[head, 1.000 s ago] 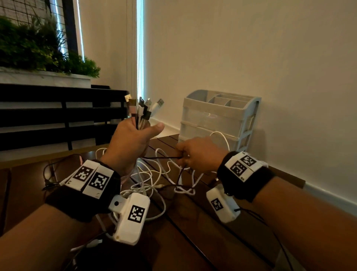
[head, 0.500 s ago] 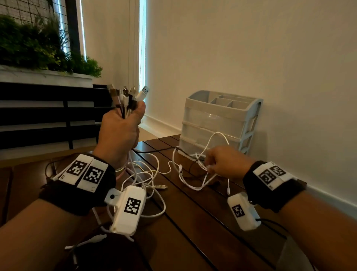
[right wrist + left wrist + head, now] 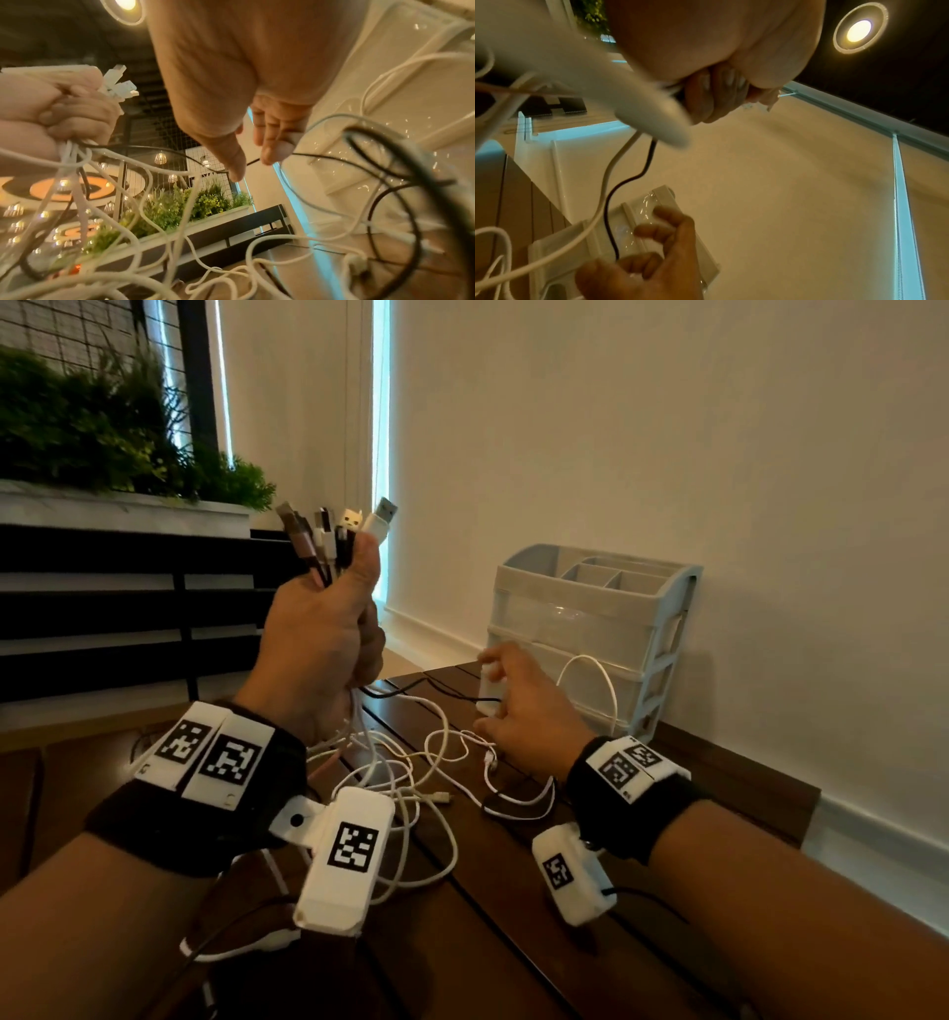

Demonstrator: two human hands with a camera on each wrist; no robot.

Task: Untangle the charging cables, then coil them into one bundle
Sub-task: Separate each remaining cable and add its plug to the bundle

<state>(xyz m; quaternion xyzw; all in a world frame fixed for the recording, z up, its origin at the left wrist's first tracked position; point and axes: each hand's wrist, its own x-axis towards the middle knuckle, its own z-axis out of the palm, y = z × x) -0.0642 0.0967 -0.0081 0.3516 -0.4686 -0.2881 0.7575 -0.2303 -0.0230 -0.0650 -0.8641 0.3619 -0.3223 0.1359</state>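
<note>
My left hand (image 3: 323, 634) is raised above the table and grips a bunch of charging cables just below their plugs (image 3: 339, 531), which stick up past my thumb. From my fist the white cables (image 3: 411, 778) hang in a loose tangle on the table. A thin black cable (image 3: 441, 693) runs from that fist across to my right hand (image 3: 518, 711), low in front of the organizer. In the right wrist view the black cable (image 3: 159, 151) passes through my loosely curled fingers (image 3: 275, 150), with the thumb (image 3: 231, 162) a little apart.
A grey plastic drawer organizer (image 3: 616, 618) stands against the wall right behind my right hand, with a white cable loop (image 3: 590, 680) in front of it. The dark slatted table (image 3: 513, 942) ends near it. A planter (image 3: 102, 439) sits far left.
My right hand let the white loops drop, moved back left and now has the black cable. My left hand rose slightly with the plugs.
</note>
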